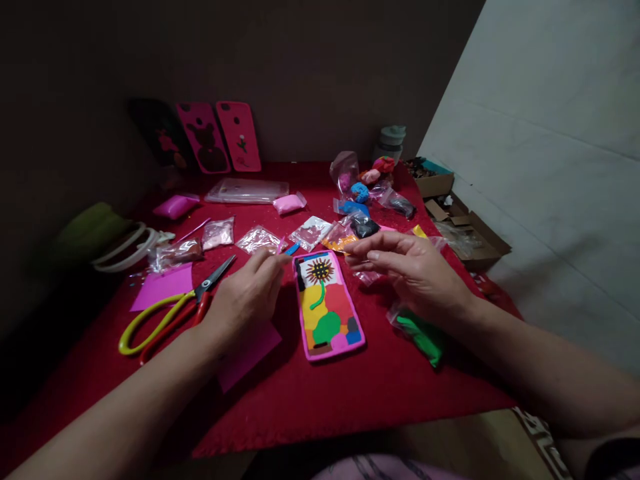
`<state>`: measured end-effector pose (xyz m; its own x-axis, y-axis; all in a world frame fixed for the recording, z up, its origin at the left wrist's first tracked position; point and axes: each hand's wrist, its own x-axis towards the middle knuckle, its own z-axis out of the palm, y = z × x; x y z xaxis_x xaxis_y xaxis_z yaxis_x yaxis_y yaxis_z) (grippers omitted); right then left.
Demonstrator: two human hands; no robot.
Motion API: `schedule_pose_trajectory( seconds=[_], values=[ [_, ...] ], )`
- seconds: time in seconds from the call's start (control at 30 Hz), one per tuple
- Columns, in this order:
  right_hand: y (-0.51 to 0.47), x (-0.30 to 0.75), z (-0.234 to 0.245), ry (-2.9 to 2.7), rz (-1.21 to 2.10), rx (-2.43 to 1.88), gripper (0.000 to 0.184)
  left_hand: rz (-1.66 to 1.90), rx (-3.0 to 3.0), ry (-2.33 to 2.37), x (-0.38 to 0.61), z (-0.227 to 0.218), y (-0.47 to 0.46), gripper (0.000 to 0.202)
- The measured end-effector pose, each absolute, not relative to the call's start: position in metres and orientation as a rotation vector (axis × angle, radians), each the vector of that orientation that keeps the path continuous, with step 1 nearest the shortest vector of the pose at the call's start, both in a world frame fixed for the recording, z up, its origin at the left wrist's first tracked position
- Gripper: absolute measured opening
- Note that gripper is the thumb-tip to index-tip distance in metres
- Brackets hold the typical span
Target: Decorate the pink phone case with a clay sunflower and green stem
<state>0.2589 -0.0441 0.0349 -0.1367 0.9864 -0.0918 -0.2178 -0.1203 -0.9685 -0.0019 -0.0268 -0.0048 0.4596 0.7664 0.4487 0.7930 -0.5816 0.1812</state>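
Observation:
A phone case (329, 307) with a pink rim lies face up between my hands. Its back carries coloured clay patches, a sunflower and a curved green stem. At its upper left edge is my left hand (250, 287), fingers curled together; whatever they may pinch is hidden. A small blue piece (293, 249) shows just beyond those fingertips. My right hand (407, 270) hovers at the case's upper right, fingers stretched out and nothing visible in them. Below it lies a bag of green clay (421, 339). Beside my left wrist rest scissors (173, 317) with yellow and red handles.
Several decorated phone cases (239, 137) lean on the back wall. A clear case (247, 191), clay packets (310, 232) and bagged clay lumps (360, 192) spread across the red cloth (320, 400). Pink paper (253, 357) lies front left. Cardboard boxes (475, 233) stand right of the table.

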Motion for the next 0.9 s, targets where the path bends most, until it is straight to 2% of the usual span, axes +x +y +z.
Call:
schedule_pose_trajectory(
  seconds=[0.13,0.3,0.47,0.57,0.63,0.7,0.8,0.9],
  values=[
    [-0.045,0.259,0.035,-1.278,1.146,-1.067,0.013,-0.447,-2.630,-1.492,0.001,-0.005,-0.033,0.036],
    [-0.039,0.262,0.037,-1.320,0.882,-1.064,0.010,-0.199,-2.581,-1.539,0.002,-0.001,-0.040,0.042],
    [-0.041,0.280,0.052,-1.434,0.851,-1.174,0.008,-0.134,-2.612,-1.507,-0.003,-0.003,-0.039,0.050],
    [-0.060,0.297,0.060,-1.646,0.736,-1.296,0.009,-0.163,-2.642,-1.482,-0.006,-0.001,-0.035,0.043],
    [-0.079,0.307,0.058,-1.864,0.549,-1.412,0.012,-0.201,-2.650,-1.473,-0.009,0.001,-0.032,0.038],
    [-0.098,0.314,0.048,-1.998,0.414,-1.501,0.025,-0.251,-2.632,-1.476,-0.011,0.004,-0.031,0.034],
    [-0.119,0.317,0.023,-2.101,0.348,-1.625,0.057,-0.347,-2.589,-1.494,-0.012,0.008,-0.031,0.032],
    [-0.126,0.312,-0.003,-2.157,0.287,-1.643,0.060,-0.463,-2.584,-1.503,-0.012,0.008,-0.032,0.028]
  ],
)
